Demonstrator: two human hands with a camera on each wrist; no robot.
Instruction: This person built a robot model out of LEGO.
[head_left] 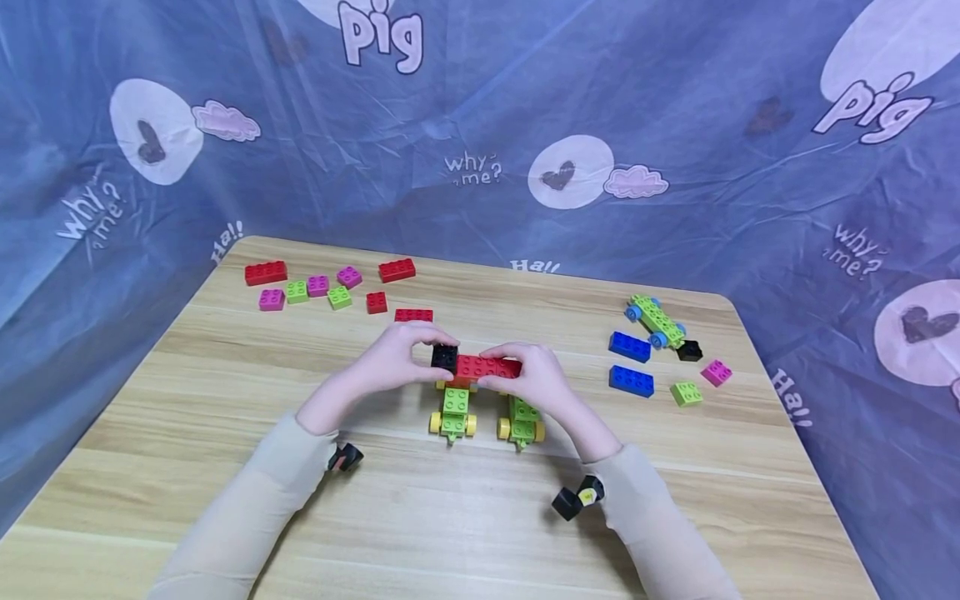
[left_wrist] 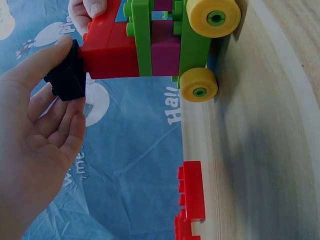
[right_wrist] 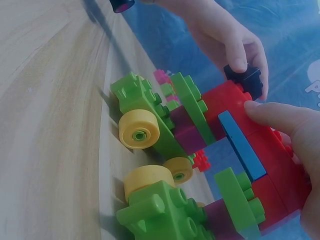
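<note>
Nearest the camera, two sleeved forearms are reaching in over the pale wood-grain surface [head_left: 225, 367], each wearing a small black wrist camera. Just beyond them, a pair of lime-green plastic wheeled bases with yellow wheels [head_left: 453, 414] are standing side by side on the surface, carrying a brick build.

The right hand [head_left: 536, 379] is steadying that build: its fingers [right_wrist: 280, 117] are curling around the long red studded plastic brick [head_left: 489, 367] bridging the top, with the thumb underneath. The left hand [head_left: 390, 360] is pinching a small black square plastic brick [head_left: 444, 357] between thumb and fingertips [left_wrist: 55, 50], holding it against the left end of the red brick. In the left wrist view the black brick is touching the red one, though I cannot tell whether its studs are fully seated.

To do this well, I judge the black brick should be kept square to the red brick's end and pressed straight down, while the right hand is bracing firmly so the wheels are not rolling away.

Farther out, two blue rectangular bricks [head_left: 630, 363] and another green wheeled base [head_left: 656, 320] are lying to the right; red, pink and green loose bricks [head_left: 322, 287] are scattered at the far left.
</note>
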